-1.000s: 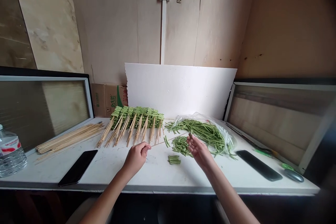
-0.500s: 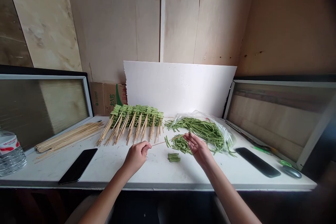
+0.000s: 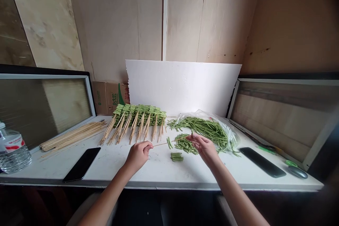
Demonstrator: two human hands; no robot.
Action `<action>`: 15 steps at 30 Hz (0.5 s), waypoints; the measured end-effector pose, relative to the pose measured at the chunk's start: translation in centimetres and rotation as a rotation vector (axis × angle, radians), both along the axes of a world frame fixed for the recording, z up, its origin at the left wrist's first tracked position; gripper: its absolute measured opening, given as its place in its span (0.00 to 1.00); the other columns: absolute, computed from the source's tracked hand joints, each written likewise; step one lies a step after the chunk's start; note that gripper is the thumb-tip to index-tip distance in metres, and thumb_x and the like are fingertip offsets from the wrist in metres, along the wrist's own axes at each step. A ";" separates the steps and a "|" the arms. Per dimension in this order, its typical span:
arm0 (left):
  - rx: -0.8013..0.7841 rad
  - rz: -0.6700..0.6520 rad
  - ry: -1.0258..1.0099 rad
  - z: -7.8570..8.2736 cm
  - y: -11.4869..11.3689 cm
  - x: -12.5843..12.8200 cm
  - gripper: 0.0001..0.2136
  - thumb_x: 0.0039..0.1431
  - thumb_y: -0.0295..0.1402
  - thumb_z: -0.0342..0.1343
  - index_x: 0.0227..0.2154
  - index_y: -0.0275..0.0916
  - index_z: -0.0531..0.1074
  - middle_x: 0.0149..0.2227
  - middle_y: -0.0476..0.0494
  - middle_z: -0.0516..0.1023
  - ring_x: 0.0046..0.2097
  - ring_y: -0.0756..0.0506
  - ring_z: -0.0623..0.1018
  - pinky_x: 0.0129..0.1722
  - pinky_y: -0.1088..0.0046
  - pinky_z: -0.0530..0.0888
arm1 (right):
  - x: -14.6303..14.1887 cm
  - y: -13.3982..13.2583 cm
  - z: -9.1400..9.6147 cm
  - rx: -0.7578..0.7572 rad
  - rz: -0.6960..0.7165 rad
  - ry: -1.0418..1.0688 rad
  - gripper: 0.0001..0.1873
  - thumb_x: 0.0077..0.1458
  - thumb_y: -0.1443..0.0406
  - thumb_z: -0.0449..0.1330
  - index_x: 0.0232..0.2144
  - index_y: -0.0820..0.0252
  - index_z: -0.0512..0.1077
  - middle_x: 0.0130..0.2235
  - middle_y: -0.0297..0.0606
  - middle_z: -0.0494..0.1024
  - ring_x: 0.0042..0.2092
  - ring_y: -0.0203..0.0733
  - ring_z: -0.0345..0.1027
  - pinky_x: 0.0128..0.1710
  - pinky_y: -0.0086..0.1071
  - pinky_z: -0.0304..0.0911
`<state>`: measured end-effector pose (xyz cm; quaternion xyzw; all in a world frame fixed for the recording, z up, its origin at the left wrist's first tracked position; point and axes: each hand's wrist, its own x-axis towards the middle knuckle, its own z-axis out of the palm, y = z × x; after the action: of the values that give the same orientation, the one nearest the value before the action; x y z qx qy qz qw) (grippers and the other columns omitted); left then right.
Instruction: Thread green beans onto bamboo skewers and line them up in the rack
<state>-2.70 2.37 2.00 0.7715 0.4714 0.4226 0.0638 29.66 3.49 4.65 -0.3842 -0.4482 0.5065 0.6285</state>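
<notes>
My left hand (image 3: 139, 154) is pinched on the near end of a thin bamboo skewer (image 3: 161, 144) that points right, with one cut green bean piece (image 3: 168, 142) threaded on it. At the skewer's far tip my right hand (image 3: 204, 147) is closed on another short bean piece, over a heap of cut bean pieces (image 3: 185, 143). A small stack of cut pieces (image 3: 176, 156) lies on the white table (image 3: 148, 169) between my hands. Behind stand rows of finished bean skewers (image 3: 137, 120).
Long uncut beans (image 3: 209, 130) lie on a clear plastic bag at right. Bare skewers (image 3: 71, 137) are piled at left, near a black phone (image 3: 82, 164) and a water bottle (image 3: 13, 150). A dark remote-like object (image 3: 262, 161) and a mouse (image 3: 297, 171) lie at right.
My right hand has closed its fingers and brought a bean piece in to the skewer's tip. The left hand has held the skewer almost still.
</notes>
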 end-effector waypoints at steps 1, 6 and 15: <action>-0.002 0.005 0.006 -0.1 0.0 -0.1 0.13 0.66 0.29 0.50 0.33 0.40 0.80 0.27 0.44 0.81 0.29 0.45 0.77 0.32 0.72 0.69 | 0.0 0.0 0.1 0.004 0.003 -0.006 0.18 0.45 0.51 0.76 0.33 0.57 0.84 0.40 0.45 0.87 0.47 0.55 0.81 0.41 0.39 0.74; 0.017 0.025 0.013 -0.2 0.2 -0.3 0.12 0.65 0.28 0.50 0.33 0.41 0.80 0.29 0.44 0.83 0.31 0.44 0.79 0.32 0.72 0.70 | -0.2 0.0 -0.2 0.025 0.017 -0.009 0.18 0.44 0.52 0.77 0.33 0.58 0.85 0.39 0.46 0.87 0.47 0.53 0.80 0.44 0.39 0.72; 0.048 0.040 0.003 -0.4 0.3 -0.3 0.11 0.64 0.26 0.51 0.32 0.41 0.79 0.28 0.45 0.82 0.31 0.45 0.79 0.32 0.73 0.70 | -1.2 -0.3 -0.4 -0.006 0.011 0.016 0.19 0.42 0.51 0.77 0.32 0.56 0.84 0.41 0.45 0.85 0.50 0.55 0.77 0.38 0.38 0.73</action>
<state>-3.03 2.64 1.63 0.7639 0.4765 0.4337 0.0362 28.42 3.16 4.29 -0.3795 -0.4436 0.5146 0.6281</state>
